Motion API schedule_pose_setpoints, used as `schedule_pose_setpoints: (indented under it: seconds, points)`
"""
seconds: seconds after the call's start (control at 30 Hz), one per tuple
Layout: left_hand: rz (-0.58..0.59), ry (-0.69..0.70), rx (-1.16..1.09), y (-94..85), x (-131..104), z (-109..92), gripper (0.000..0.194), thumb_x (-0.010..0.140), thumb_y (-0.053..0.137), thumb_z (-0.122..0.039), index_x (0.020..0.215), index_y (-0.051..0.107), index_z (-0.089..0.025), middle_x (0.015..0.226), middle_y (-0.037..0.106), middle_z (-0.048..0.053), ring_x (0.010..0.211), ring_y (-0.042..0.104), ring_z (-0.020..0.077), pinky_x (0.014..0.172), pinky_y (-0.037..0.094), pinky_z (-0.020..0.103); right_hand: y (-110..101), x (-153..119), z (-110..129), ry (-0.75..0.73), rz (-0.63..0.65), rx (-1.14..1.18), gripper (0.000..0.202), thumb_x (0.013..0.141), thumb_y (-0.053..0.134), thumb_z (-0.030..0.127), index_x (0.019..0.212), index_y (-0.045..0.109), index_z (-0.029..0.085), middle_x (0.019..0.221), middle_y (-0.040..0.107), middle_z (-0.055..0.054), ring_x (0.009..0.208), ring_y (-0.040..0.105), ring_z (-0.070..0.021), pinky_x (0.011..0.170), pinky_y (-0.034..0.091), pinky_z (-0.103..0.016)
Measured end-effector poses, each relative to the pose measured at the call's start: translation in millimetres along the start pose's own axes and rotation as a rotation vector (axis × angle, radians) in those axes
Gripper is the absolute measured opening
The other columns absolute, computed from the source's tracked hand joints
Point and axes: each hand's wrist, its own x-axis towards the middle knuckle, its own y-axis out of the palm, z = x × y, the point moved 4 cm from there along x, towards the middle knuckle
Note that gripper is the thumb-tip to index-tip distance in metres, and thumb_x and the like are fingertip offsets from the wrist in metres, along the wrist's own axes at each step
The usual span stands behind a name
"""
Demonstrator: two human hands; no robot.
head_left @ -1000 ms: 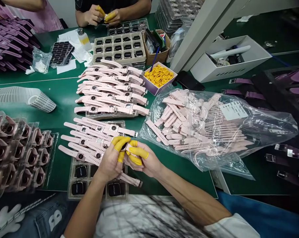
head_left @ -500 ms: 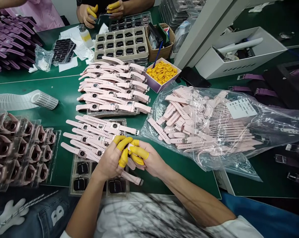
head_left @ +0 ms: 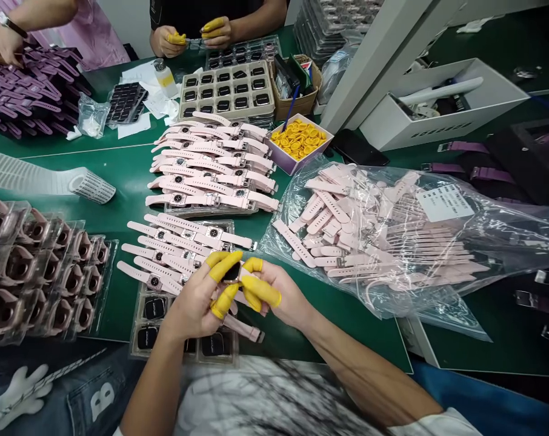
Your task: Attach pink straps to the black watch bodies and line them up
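My left hand [head_left: 202, 297], with yellow covers on its fingers, is closed round a dark-faced watch [head_left: 231, 274]. My right hand [head_left: 274, 290], in the same yellow covers, pinches the pale pink strap at the watch's right side. Part of that strap is hidden by the fingers. Behind and left of my hands, several pink-strapped watches [head_left: 165, 247] lie in rows over a clear tray [head_left: 140, 345] with black square watch faces. Farther back is a larger stack of pink-strapped watches [head_left: 211, 166].
A clear bag of pink straps [head_left: 392, 230] lies at the right. Behind it stand a box of yellow finger covers [head_left: 297, 142] and a white box [head_left: 442, 115]. Trays of pink watches [head_left: 42, 266] are at the left. Another person's hands [head_left: 192, 39] work across the table.
My hands have opened a little around the watch, and its dark face now shows. The view has shifted slightly. Another person's arm with a wristwatch has come into view at the upper left.
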Motion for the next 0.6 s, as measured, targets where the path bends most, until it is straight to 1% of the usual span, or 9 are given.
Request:
schedule_pose_setpoints:
  seconds: [0.07, 0.13, 0.2, 0.27, 0.3, 0.37, 0.47, 0.53, 0.6]
  points:
    - [0.023, -0.045, 0.109, -12.2, -9.0, -4.1, 0.064, 0.097, 0.048, -0.013, 0.158, 0.032, -0.020, 0.147, 0.054, 0.016, 0.135, 0.054, 0.0267, 0.112, 0.049, 0.040, -3.8, -3.2, 7.9, -0.111, -0.004, -0.310, 0.028, 0.094, 0.065, 0.048, 0.097, 0.059, 0.021, 0.062, 0.056, 0.005, 0.049, 0.042, -0.0101, 0.048, 0.032, -0.024]
    - [0.031, -0.150, 0.262, -28.3, -22.8, -3.6, 0.064, 0.096, 0.047, -0.010, 0.158, 0.032, -0.021, 0.140, 0.061, 0.013, 0.126, 0.062, 0.0243, 0.106, 0.053, 0.037, -6.1, -5.8, 16.0, -0.186, 0.026, -0.654, 0.024, 0.097, 0.062, 0.043, 0.100, 0.065, 0.020, 0.067, 0.057, 0.003, 0.053, 0.042, -0.0115, 0.051, 0.032, -0.026]
    - [0.032, -0.243, 0.396, -45.5, -41.5, -1.6, 0.053, 0.095, 0.047, -0.009, 0.147, 0.046, -0.021, 0.126, 0.069, 0.009, 0.112, 0.067, 0.0228, 0.098, 0.056, 0.035, -5.7, -7.7, 21.1, -0.240, 0.090, -0.909, 0.025, 0.101, 0.054, 0.038, 0.102, 0.068, 0.018, 0.073, 0.060, -0.001, 0.059, 0.046, -0.0138, 0.055, 0.034, -0.028]
    - [0.051, -0.290, 0.519, -60.0, -63.7, -0.7, 0.041, 0.093, 0.046, -0.006, 0.128, 0.060, -0.021, 0.115, 0.072, 0.007, 0.106, 0.066, 0.0240, 0.094, 0.055, 0.037, -2.3, -9.5, 21.9, -0.296, 0.113, -1.085, 0.029, 0.104, 0.047, 0.033, 0.097, 0.070, 0.017, 0.082, 0.063, -0.005, 0.067, 0.052, -0.0162, 0.059, 0.036, -0.030]
    - [0.069, -0.321, 0.562, -66.0, -75.6, -0.1, 0.039, 0.092, 0.045, -0.004, 0.121, 0.063, -0.021, 0.112, 0.072, 0.007, 0.105, 0.065, 0.0246, 0.092, 0.054, 0.038, 1.6, -10.7, 20.1, -0.329, 0.120, -1.158, 0.032, 0.104, 0.044, 0.031, 0.092, 0.070, 0.017, 0.083, 0.064, -0.007, 0.069, 0.054, -0.0170, 0.059, 0.037, -0.030]
    - [0.108, -0.415, 0.589, -75.2, -98.6, 1.8, 0.040, 0.090, 0.044, -0.004, 0.121, 0.063, -0.022, 0.110, 0.070, 0.006, 0.103, 0.063, 0.0243, 0.089, 0.054, 0.037, 15.2, -14.2, 11.5, -0.411, 0.164, -1.272, 0.035, 0.106, 0.041, 0.028, 0.089, 0.070, 0.017, 0.083, 0.064, -0.007, 0.070, 0.056, -0.0179, 0.057, 0.036, -0.032]
    - [0.195, -0.528, 0.563, -79.5, -120.3, 7.2, 0.039, 0.088, 0.046, -0.004, 0.117, 0.064, -0.022, 0.105, 0.069, 0.005, 0.098, 0.061, 0.0235, 0.086, 0.052, 0.036, 42.6, -20.6, -9.7, -0.527, 0.289, -1.383, 0.028, 0.106, 0.042, 0.024, 0.095, 0.068, 0.017, 0.079, 0.066, -0.005, 0.067, 0.058, -0.0190, 0.050, 0.034, -0.035]
    - [0.272, -0.526, 0.609, -75.9, -121.6, 13.5, 0.038, 0.085, 0.045, -0.001, 0.106, 0.067, -0.023, 0.098, 0.069, 0.004, 0.094, 0.060, 0.0244, 0.089, 0.049, 0.041, 56.8, -23.3, -21.5, -0.574, 0.311, -1.486, 0.024, 0.102, 0.047, 0.018, 0.089, 0.067, 0.018, 0.073, 0.065, -0.004, 0.064, 0.058, -0.0198, 0.047, 0.030, -0.036]
    - [0.300, -0.477, 0.689, -70.5, -116.2, 21.2, 0.039, 0.084, 0.043, 0.002, 0.102, 0.068, -0.023, 0.094, 0.069, 0.005, 0.092, 0.058, 0.0254, 0.095, 0.047, 0.047, 63.6, -23.7, -25.9, -0.592, 0.284, -1.566, 0.022, 0.099, 0.052, 0.015, 0.082, 0.065, 0.020, 0.070, 0.064, -0.004, 0.062, 0.057, -0.0207, 0.045, 0.030, -0.037]
